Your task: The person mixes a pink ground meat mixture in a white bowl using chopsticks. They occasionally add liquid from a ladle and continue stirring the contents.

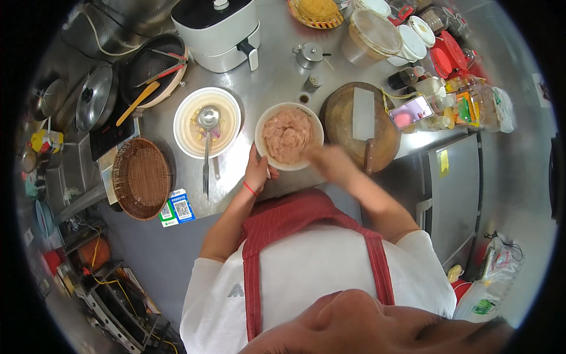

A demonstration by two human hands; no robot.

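Observation:
A white bowl (258, 128) of pale pink minced meat (287, 137) stands at the steel counter's front. My left hand (258, 170) grips the bowl's lower left side, thumb on the wall and fingers beneath. At the bowl's right rim, my right hand (329, 161) is blurred by motion; its fingers and anything in them cannot be made out. Left of the bowl is a larger white bowl (179, 126) of cloudy liquid with a metal ladle (208, 118) resting in it. A cleaver (363, 113) lies on a round wooden chopping board (338, 115) to the right.
A wicker basket (141, 177) and printed code cards (177, 208) sit at the front left. Behind are a frying pan (150, 62) with tongs (166, 71) and a white air fryer (216, 40). Bottles (407, 76), a phone (411, 113) and lidded tubs (371, 37) line the right.

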